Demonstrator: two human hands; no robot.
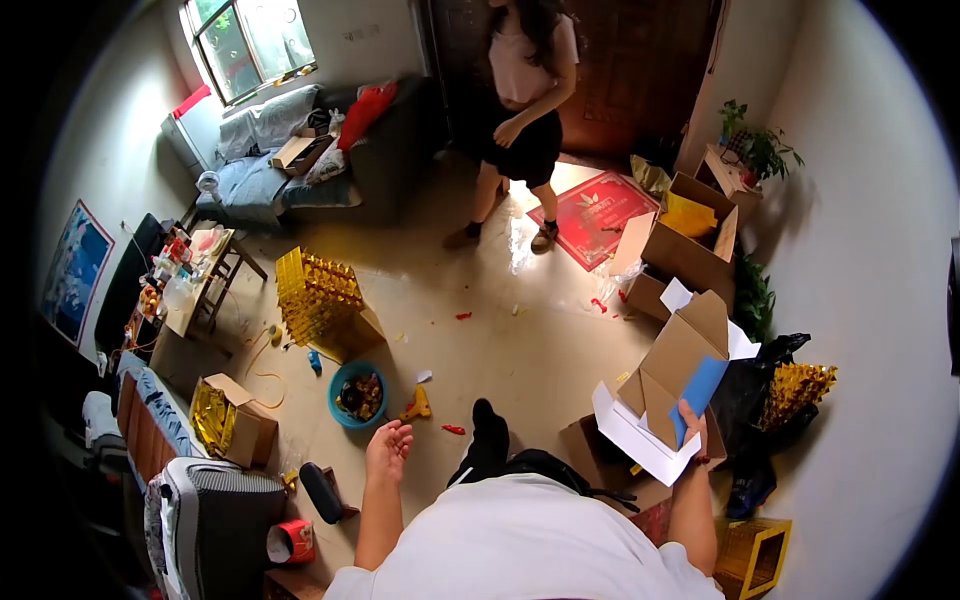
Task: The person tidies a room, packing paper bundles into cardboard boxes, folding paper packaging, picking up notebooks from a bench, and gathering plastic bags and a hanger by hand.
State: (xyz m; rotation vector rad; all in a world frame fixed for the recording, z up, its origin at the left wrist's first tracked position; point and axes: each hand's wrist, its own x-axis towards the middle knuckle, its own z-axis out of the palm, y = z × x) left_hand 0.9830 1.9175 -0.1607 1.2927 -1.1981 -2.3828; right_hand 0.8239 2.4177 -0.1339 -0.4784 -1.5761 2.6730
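An opened cardboard box (690, 340) with white outer flaps and a blue panel is in my right hand (693, 428), whose fingers wrap its lower right edge. My left hand (389, 450) is raised palm up with loosely curled fingers and nothing in it. Nearest to that hand, on the floor, are a yellow glue-gun-like tool (417, 403) and a blue basin (357, 395) with small items inside. Beneath the held box stands another brown box (590, 450), partly hidden.
Another person (530, 90) stands near the door by a red mat (600, 215). Gold folded pieces (318, 295) stand left of centre. Brown boxes (690, 245), a black bag (740, 400) and plants line the right wall. A sofa (370, 170) and table (205, 270) are left.
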